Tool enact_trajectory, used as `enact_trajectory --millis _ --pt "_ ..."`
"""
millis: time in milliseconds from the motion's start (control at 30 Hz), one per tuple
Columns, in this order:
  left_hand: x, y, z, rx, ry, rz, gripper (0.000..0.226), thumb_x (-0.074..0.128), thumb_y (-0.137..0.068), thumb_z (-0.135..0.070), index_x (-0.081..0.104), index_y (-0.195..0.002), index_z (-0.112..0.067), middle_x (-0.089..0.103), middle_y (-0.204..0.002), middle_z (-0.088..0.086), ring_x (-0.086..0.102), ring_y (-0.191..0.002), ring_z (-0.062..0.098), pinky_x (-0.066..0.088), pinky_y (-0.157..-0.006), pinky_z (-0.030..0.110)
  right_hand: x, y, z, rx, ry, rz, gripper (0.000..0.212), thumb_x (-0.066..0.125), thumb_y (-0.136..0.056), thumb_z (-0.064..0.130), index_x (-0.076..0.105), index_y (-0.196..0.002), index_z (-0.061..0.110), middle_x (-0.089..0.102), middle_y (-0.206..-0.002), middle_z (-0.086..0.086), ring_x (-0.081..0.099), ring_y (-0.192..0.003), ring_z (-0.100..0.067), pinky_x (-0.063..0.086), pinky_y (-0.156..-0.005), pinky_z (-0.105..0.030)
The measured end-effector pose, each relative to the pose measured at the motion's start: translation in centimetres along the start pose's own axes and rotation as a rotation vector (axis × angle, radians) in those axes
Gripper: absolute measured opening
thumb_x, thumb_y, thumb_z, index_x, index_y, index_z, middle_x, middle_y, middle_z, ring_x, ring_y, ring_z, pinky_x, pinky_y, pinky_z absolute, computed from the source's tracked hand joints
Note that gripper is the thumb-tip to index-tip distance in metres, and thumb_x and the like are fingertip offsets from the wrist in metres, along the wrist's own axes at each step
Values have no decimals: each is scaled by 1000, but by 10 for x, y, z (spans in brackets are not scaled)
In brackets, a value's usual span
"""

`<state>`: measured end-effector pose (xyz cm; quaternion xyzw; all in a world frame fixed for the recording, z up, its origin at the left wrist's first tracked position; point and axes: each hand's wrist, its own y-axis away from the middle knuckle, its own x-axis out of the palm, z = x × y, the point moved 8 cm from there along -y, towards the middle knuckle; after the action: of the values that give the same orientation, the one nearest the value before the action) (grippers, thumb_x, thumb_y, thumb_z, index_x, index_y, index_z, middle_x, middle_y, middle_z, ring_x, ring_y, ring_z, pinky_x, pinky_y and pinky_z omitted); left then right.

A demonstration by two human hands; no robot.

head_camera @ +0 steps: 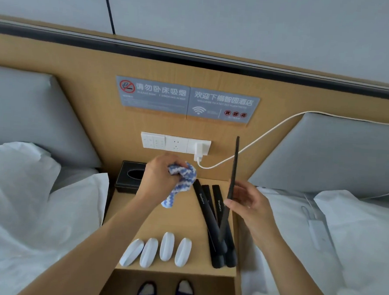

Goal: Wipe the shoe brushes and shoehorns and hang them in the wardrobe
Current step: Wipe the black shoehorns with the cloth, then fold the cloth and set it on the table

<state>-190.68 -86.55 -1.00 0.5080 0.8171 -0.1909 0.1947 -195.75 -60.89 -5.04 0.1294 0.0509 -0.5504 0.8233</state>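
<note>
My right hand (246,201) holds one long black shoehorn (235,163) tilted nearly upright, its lower end resting near the other shoehorns. My left hand (158,179) is closed on a bunched blue-and-white cloth (182,180), a short way left of the held shoehorn and not touching it. Three more black shoehorns (207,214) lie side by side on the wooden nightstand (173,219). Several white shoe brushes (157,250) lie in a row along the nightstand's front edge.
A black tissue box (130,175) stands at the nightstand's back left. White beds flank it on both sides. A wall socket panel (175,142) holds a white charger, its cable (269,131) running right. My feet in dark slippers (165,292) show below.
</note>
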Motion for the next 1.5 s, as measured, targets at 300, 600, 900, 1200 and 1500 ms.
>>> enact_trajectory --millis 300,600,900,1200,1500 --pt "2 24 71 -209 -14 -39 37 71 -75 1 69 -85 -35 66 -92 -18 62 -86 -4 43 -66 3 25 -9 -100 173 672 186 42 76 -80 47 58 -114 32 62 -102 16 60 -92 -4 53 -77 -22" --pt "26 43 122 -307 -28 -18 37 74 -76 3 68 -89 -31 64 -91 -21 61 -86 -8 46 -66 4 63 -58 -201 406 953 314 49 74 -81 50 56 -113 17 65 -111 -3 65 -103 -22 57 -82 -36" --pt "37 55 167 -404 -59 -22 31 73 -76 3 70 -89 -24 63 -94 -18 60 -88 -7 46 -69 4 120 -118 -268 460 1119 294 53 76 -81 49 60 -112 10 67 -111 -12 68 -102 -29 54 -71 -34" --pt "37 56 182 -427 -79 -20 37 73 -76 4 67 -86 -32 61 -92 -22 61 -86 -5 48 -67 6 146 -154 -276 396 1232 339 48 70 -89 40 61 -118 3 65 -115 -17 66 -104 -32 58 -81 -37" --pt "35 41 164 -399 -17 -17 33 72 -77 2 70 -86 -30 66 -93 -17 62 -86 -5 47 -64 4 143 -150 -218 278 1066 475 11 57 -95 19 62 -86 17 69 -93 -4 65 -84 -19 51 -66 -30"
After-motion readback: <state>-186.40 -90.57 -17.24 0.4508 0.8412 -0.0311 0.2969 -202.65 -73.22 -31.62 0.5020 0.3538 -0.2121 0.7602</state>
